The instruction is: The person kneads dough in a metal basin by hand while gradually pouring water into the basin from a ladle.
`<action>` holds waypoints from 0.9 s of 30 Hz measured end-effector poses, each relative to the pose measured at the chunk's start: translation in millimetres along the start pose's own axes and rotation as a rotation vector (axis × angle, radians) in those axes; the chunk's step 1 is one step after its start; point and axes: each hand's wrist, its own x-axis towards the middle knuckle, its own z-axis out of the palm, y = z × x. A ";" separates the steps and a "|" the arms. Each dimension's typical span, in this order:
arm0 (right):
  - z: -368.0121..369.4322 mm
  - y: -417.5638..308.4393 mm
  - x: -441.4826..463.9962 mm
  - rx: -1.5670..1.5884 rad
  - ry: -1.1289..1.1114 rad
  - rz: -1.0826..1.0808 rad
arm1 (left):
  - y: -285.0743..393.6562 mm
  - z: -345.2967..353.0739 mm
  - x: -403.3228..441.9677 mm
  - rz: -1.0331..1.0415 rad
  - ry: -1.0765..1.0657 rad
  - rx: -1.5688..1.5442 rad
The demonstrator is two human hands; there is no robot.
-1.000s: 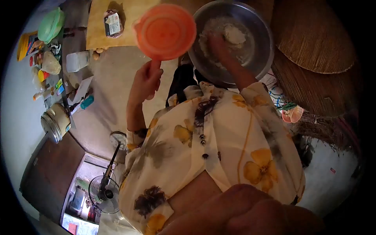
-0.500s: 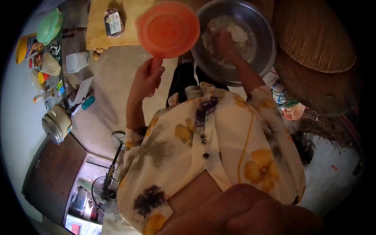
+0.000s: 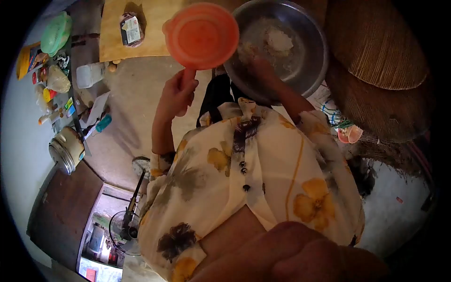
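My left hand (image 3: 177, 94) is closed round the handle of an orange plastic dipper (image 3: 202, 36), which is held up beside the rim of a large metal basin (image 3: 307, 70). Whether the dipper holds anything is hard to make out. My right hand (image 3: 260, 71) reaches down into the left part of the basin, its fingers smeared by motion and partly lost among pale crumbly bits. A mound of white flour-like powder (image 3: 279, 41) lies in the basin, to the right of that hand.
A packaged item with a label (image 3: 131, 30) rests on a yellowish board (image 3: 157, 28) at the back left. Round woven trays (image 3: 385, 42) stand right of the basin. Jars, a clear box (image 3: 90, 75) and a pot (image 3: 68, 148) line the left side. A fan (image 3: 126, 230) stands lower left.
My right hand has moved left and slightly down within the basin, uncovering more of the powder. The basin has shifted slightly left; the dipper stays in my left hand at nearly the same spot.
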 end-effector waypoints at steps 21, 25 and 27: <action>-1.8 23.4 -16.0 0.076 -0.269 -0.094 | 0.0 5.7 -3.4 0.019 -0.012 -0.041; -56.1 -26.6 18.4 0.302 0.008 0.220 | 2.7 8.3 -9.5 0.007 -0.046 -0.067; -79.3 -23.7 17.8 -0.044 -0.037 0.002 | -2.1 6.9 -16.9 -0.011 -0.036 -0.051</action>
